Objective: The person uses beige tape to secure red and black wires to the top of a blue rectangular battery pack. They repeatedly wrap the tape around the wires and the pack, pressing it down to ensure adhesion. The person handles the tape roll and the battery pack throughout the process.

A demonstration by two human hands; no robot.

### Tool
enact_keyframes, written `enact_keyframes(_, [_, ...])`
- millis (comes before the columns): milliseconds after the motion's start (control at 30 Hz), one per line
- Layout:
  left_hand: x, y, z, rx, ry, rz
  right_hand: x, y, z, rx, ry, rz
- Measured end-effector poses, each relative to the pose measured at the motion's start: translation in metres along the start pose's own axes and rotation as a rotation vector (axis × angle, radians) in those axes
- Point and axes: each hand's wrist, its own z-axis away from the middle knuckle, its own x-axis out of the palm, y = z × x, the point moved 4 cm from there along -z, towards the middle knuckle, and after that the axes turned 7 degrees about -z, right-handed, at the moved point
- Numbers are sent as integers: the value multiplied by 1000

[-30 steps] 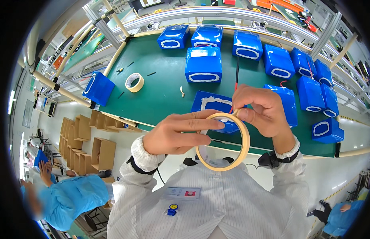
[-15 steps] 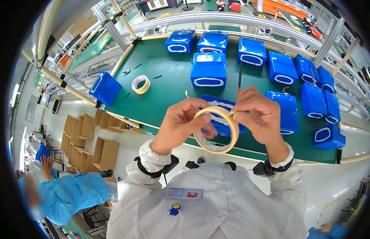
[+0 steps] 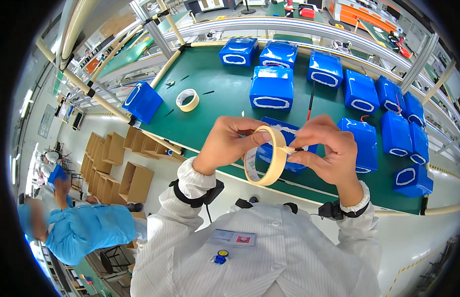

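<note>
A roll of cream masking tape (image 3: 274, 161) is held upright over the near edge of the bench. My left hand (image 3: 231, 143) grips its left side, thumb and fingers closed on the ring. With my right hand (image 3: 329, 148), closed in a pinch, I hold the loose end of the tape at the roll's right side. Behind the roll and partly hidden by it and my hands lies a blue wrapped battery pack (image 3: 309, 147). Another blue pack (image 3: 361, 141) sits just right of my right hand.
Several more blue packs (image 3: 272, 88) stand across the green bench (image 3: 215, 109). A second tape roll (image 3: 188, 100) lies at the left, near small black pieces. One pack (image 3: 143, 101) rests at the bench's left edge. Cardboard boxes (image 3: 135, 183) and a person in blue (image 3: 91, 227) are at the left.
The tape roll has turned more edge-on, and my right hand has moved slightly right, drawing a short end of tape off it. The whole view has shifted a little.
</note>
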Motion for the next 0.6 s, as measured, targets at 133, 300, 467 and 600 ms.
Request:
enact_keyframes(133, [0, 2, 0, -113, -68, -7, -5, -1, -1, 23, -77, 71])
enact_keyframes(300, [-1, 6, -4, 54, -63, -244, -4, 7, 1, 36, -83, -24])
enact_keyframes(467, [1, 11, -8, 126, -75, -348, -3, 7, 2, 16, -108, -88])
enact_keyframes(600, [4, 14, -10, 131, -45, -342, -1, 9, 7, 38, -111, -90])
